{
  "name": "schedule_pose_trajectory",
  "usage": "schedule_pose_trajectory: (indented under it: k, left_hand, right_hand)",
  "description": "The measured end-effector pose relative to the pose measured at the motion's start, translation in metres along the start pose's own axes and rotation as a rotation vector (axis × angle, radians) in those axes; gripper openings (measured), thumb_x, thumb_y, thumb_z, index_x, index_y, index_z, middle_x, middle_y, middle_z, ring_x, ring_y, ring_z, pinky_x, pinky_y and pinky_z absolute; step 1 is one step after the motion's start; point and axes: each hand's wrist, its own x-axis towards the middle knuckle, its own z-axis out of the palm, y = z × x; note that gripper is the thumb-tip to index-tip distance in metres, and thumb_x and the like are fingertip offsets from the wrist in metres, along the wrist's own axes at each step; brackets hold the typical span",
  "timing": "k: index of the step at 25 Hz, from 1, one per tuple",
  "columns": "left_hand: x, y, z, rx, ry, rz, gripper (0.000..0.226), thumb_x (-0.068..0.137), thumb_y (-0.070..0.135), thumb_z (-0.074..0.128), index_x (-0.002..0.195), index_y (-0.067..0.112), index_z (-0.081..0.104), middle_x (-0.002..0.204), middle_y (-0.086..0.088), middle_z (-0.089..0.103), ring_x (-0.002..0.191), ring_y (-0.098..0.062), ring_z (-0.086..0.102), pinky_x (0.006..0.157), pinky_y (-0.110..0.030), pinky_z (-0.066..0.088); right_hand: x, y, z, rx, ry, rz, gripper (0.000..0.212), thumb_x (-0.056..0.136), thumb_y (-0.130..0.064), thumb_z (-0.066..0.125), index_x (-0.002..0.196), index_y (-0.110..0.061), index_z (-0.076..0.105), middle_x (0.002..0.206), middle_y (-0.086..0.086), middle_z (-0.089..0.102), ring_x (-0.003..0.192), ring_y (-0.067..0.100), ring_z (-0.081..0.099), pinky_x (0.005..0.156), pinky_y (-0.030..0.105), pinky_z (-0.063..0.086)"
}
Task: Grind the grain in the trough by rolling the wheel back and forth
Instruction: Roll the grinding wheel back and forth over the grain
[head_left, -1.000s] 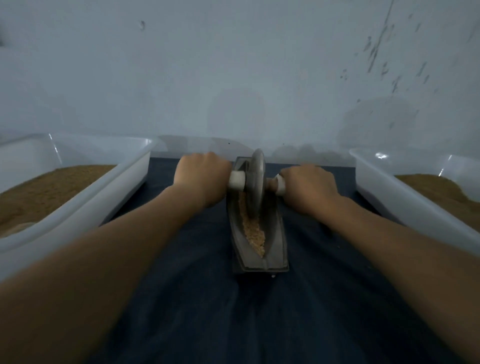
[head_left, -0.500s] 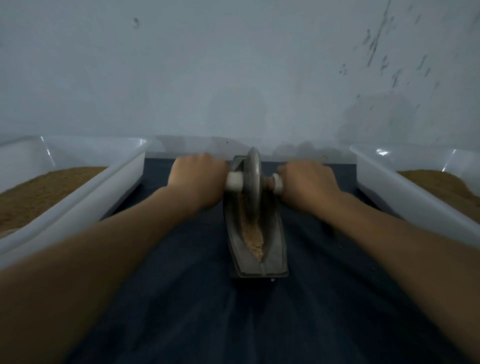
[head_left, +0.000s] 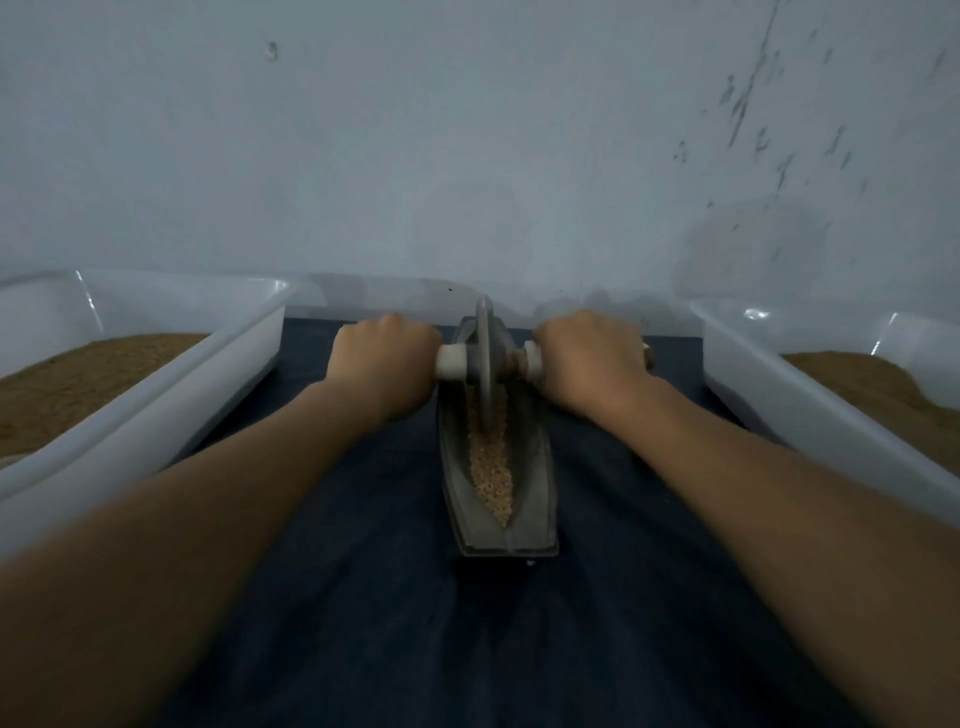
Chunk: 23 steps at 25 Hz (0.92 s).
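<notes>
A white bin (head_left: 156, 374) of brown meal sits at far left on the dark-covered counter (head_left: 363, 597). The left hand (head_left: 384, 366) is fisted around the wheel's white axle handle (head_left: 451, 361). The wheel (head_left: 485, 358) stands upright at the far end of the trough (head_left: 501, 478), grain (head_left: 491, 467) lying nearer. The right hand (head_left: 589, 358) is wrapped likewise, apparently tight. Another bin (head_left: 810, 410) sits right.

— How are the arms?
— Both stretched straight forward, forearms bare.
— And the hands?
— Left hand (head_left: 385, 365) and right hand (head_left: 589, 359) are fists, knuckles up, level with each other, each grip closed tight.
</notes>
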Motion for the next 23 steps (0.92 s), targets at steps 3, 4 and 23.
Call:
schedule_pose_trajectory:
  k: [3,4,23]
  left_hand:
    - [-0.049,-0.01,-0.002,0.055,0.216,0.2,0.023,0.072,0.035,0.07,0.072,0.03,0.047,0.058,0.01,0.03,0.047,-0.015,0.031,0.044,-0.023,0.02]
    - [-0.057,-0.015,-0.004,0.071,0.29,0.254,0.031,0.063,0.036,0.072,0.067,0.033,0.042,0.056,0.011,0.02,0.044,-0.014,0.021,0.045,-0.019,0.01]
    - [-0.016,-0.001,0.012,0.117,0.21,0.043,0.014,0.082,0.024,0.069,0.081,0.024,0.055,0.067,-0.001,0.051,0.057,-0.027,0.052,0.047,-0.028,0.03]
  right_hand:
    - [-0.054,0.016,0.002,-0.098,0.241,-0.127,0.025,0.064,-0.035,0.074,0.067,-0.032,0.049,0.058,-0.012,0.039,0.045,0.007,0.03,0.043,0.021,0.02]
    - [-0.066,0.02,0.002,-0.106,0.347,-0.131,0.033,0.052,-0.039,0.073,0.06,-0.032,0.042,0.052,-0.014,0.021,0.043,0.001,0.013,0.042,0.017,0.008]
    - [-0.018,0.008,0.011,-0.016,0.105,-0.038,0.009,0.082,-0.036,0.069,0.081,-0.032,0.061,0.069,-0.007,0.052,0.06,0.017,0.052,0.052,0.025,0.031]
